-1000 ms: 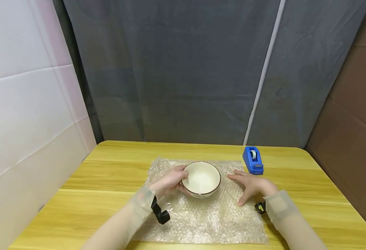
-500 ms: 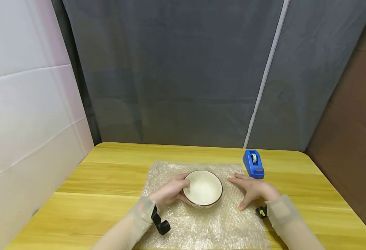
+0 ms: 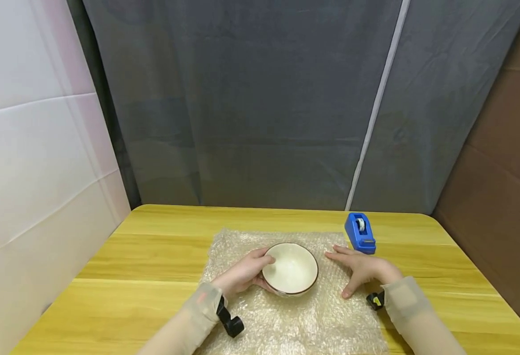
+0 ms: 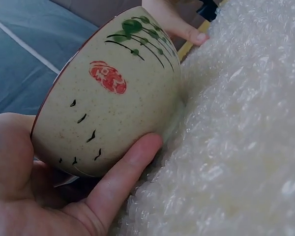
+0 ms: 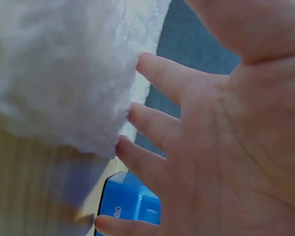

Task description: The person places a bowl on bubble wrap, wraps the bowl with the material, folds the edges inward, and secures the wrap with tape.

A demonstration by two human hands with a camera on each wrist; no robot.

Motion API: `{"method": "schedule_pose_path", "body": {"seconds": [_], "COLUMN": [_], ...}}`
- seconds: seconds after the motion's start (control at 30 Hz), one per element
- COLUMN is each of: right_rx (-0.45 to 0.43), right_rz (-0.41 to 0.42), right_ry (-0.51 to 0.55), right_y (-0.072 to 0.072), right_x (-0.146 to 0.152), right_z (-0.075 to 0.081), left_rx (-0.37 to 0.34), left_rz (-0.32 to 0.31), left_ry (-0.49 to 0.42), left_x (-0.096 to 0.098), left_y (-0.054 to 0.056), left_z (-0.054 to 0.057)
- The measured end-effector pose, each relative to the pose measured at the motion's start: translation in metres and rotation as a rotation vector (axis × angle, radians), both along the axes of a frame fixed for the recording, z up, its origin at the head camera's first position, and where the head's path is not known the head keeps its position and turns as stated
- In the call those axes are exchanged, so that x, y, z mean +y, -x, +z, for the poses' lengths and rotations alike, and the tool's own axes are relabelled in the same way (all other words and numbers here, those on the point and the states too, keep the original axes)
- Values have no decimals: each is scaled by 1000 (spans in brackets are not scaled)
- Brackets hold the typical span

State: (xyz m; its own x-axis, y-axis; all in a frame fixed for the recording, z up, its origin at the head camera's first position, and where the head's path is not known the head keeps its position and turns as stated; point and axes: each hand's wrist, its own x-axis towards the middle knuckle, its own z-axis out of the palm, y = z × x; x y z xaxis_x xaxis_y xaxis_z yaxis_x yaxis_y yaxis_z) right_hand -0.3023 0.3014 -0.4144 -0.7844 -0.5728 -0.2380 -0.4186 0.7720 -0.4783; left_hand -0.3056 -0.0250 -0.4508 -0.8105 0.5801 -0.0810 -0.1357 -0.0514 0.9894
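Note:
A cream bowl with a dark brown rim sits over the middle of a bubble wrap sheet. My left hand grips its left side, thumb over the rim and fingers round the outer wall. In the left wrist view the bowl shows green leaves, a red stamp and small black marks, its base right at the wrap. On the right part of the sheet my right hand is spread, fingers straight. Up close in the right wrist view, its fingertips touch the bubble wrap near the edge.
A blue tape dispenser stands just beyond my right hand, by the sheet's far right corner. Under everything lies a yellow wooden table. A grey curtain hangs behind it, with a white panel at left and a brown one at right.
The whole scene sits slightly lower in the head view than a second ago. The bowl, still in my left hand, has shifted a little toward me; the right hand stays spread on the wrap.

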Motion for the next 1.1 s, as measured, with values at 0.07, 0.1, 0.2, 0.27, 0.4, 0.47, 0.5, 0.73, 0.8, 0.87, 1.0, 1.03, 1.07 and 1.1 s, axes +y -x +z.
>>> {"method": "schedule_pose_path", "body": {"seconds": [0.07, 0.1, 0.2, 0.27, 0.4, 0.47, 0.5, 0.73, 0.8, 0.87, 1.0, 1.03, 1.07, 1.1], "right_rx": [-14, -17, -17, -10, 19, 30, 32, 47, 57, 69, 71, 71, 71, 69], "right_rz": [-4, -6, -6, -15, -42, -63, -75, -184, -224, -263, -329, -336, -341, -344], "right_ry": [13, 18, 54, 75, 93, 91, 90, 70, 70, 79, 127, 139, 145, 150], "right_y": [1, 1, 3, 4, 11, 15, 18, 26, 27, 27, 25, 24, 23, 22], "right_x": [0, 0, 0, -1, -5, -8, -10, -16, -18, -20, -26, -28, -30, -32], "right_z": [1, 2, 6, 9, 17, 21, 22, 21, 18, 15, 10, 10, 9, 8], "left_rx": [33, 62, 157, 207, 209, 190, 178, 65, 64, 52, 42, 44, 50, 55], "left_rz": [28, 40, 85, 100, 107, 108, 110, 105, 94, 85, 68, 65, 65, 66], "left_ry": [40, 68, 180, 224, 192, 159, 147, 82, 48, -3, -73, -77, -74, -71], "left_x": [0, 0, -5, -13, -35, -45, -50, -65, -70, -74, -82, -83, -85, -86], "left_y": [0, 1, 3, 6, 12, 15, 16, 23, 24, 26, 26, 25, 24, 23], "left_z": [1, 3, 11, 16, 22, 22, 22, 7, 2, -3, -9, -9, -9, -9]}}
